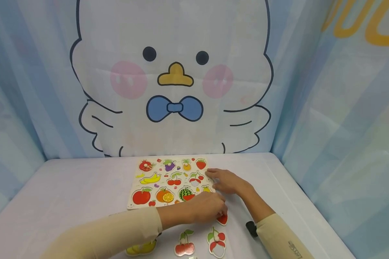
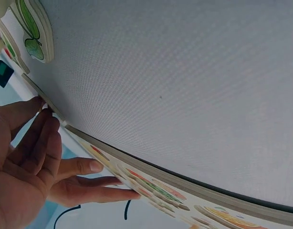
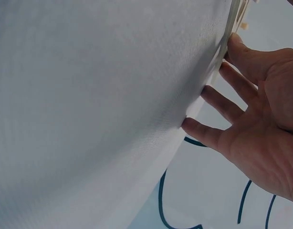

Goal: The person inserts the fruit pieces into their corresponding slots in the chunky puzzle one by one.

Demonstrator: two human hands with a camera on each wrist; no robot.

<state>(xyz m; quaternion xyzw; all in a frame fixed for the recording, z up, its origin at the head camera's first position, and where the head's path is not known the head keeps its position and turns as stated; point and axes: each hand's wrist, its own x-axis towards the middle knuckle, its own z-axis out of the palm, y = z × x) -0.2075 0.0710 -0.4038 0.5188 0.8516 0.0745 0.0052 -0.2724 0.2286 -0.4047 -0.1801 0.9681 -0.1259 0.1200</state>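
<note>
My left hand reaches across the front right corner of the fruit puzzle board. Its thumb and fingertips pinch a red strawberry puzzle piece, mostly hidden under the hand and low over the table. In the left wrist view, the left hand has its fingertips together at a thin flat edge. My right hand rests at the board's right side. The right wrist view shows that right hand with fingers spread, thumb against the board's edge and fingertips on the table.
In front of the board lie a cherry piece, a red-and-white fruit piece with green leaves and a yellow fruit piece, partly behind the left sleeve. A small black object sits beside the right sleeve. Printed curtains surround the white table.
</note>
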